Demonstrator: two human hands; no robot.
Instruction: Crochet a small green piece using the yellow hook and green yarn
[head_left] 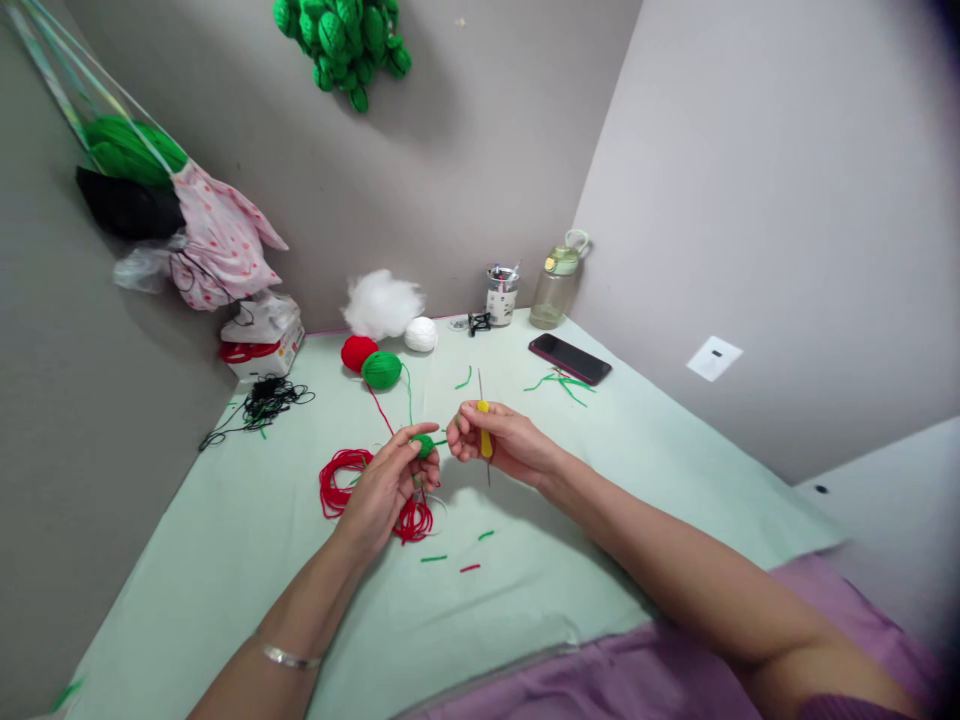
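My left hand (390,475) pinches a small green crocheted piece (424,446) between thumb and fingers. From it a short green strand runs across to my right hand (495,440). That hand is closed around a crochet hook (485,430) with a yellow grip, its thin metal ends pointing up and down. The hook stands apart from the green piece. Under and beside my left hand lie loops of red yarn (330,485), partly covered by the hand. A green yarn ball (382,370) rests behind, its strand leading down toward my left hand.
At the back are a red yarn ball (358,353), a white yarn ball (420,334), white stuffing (384,303), a pen cup (501,300) and a bottle (553,290). A phone (570,358) lies right, tangled black yarn (274,402) left. Yarn scraps (470,568) lie in front.
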